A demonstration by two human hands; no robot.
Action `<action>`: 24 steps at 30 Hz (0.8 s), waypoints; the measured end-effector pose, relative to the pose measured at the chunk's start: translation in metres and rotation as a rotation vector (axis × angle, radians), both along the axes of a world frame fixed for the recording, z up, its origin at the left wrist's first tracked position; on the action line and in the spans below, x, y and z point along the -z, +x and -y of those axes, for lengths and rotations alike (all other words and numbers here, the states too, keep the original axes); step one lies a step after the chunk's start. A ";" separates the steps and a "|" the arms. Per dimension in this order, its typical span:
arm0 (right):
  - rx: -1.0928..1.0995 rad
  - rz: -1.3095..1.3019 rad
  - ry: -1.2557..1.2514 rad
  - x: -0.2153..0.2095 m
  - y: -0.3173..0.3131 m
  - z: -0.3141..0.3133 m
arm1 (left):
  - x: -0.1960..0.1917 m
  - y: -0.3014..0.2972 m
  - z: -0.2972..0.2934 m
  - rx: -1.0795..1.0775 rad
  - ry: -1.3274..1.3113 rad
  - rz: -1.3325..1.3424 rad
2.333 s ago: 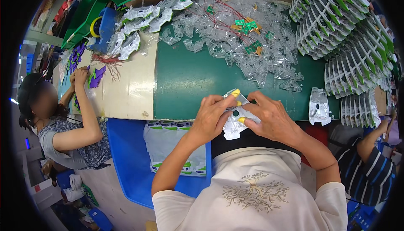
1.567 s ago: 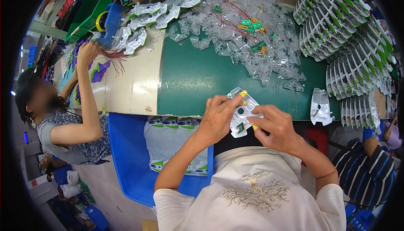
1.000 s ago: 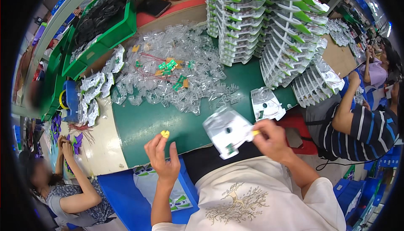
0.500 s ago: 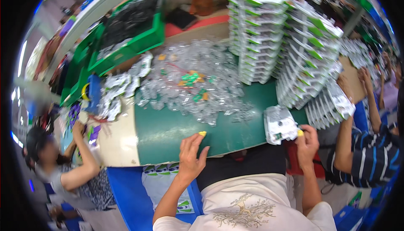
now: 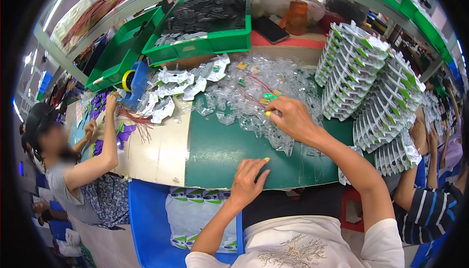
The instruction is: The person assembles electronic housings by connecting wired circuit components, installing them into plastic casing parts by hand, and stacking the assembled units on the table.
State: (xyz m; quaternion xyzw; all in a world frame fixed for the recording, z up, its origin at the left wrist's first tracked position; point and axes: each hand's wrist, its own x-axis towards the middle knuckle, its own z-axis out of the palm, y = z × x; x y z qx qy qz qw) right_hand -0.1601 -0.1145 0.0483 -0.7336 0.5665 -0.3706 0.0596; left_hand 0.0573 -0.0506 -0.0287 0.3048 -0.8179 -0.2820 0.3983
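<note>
The green tabletop (image 5: 215, 153) bears housings (image 5: 388, 103) stacked right of the clear-plastic pile (image 5: 244, 114), plenty left loose; the right hand (image 5: 292, 116) curls over it, hold unclear; the left hand (image 5: 248, 181), half-open, looks empty.

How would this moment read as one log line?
Right hand: by green circuit boards, contact unclear; left hand: looks empty, over tabletop edge; clear parts: heaped; white shells: stacked at right

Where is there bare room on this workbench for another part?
Bare: green tabletop between the left hand and the clear plastic pieces; cream tabletop between the red wires and the green. Crowded: around the right hand, among those pieces, and at right, where white-green housings stand stacked.
</note>
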 end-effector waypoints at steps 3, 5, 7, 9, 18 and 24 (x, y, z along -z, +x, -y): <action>0.097 -0.217 0.088 0.022 0.010 0.033 | 0.004 0.004 0.000 0.011 -0.008 -0.037; 0.143 -0.343 0.063 0.029 0.016 0.036 | 0.003 0.007 -0.003 -0.006 -0.011 -0.045; 0.199 -0.456 0.156 0.032 0.016 0.037 | 0.003 0.008 -0.002 0.016 0.003 -0.035; 0.194 -0.445 0.101 0.034 0.011 0.038 | 0.003 0.009 -0.001 0.017 0.003 -0.049; -0.031 0.479 0.438 -0.031 -0.015 0.038 | 0.008 0.013 0.001 0.056 -0.032 -0.012; 0.132 0.180 0.444 -0.024 -0.030 0.053 | 0.005 0.012 -0.001 0.048 -0.038 -0.017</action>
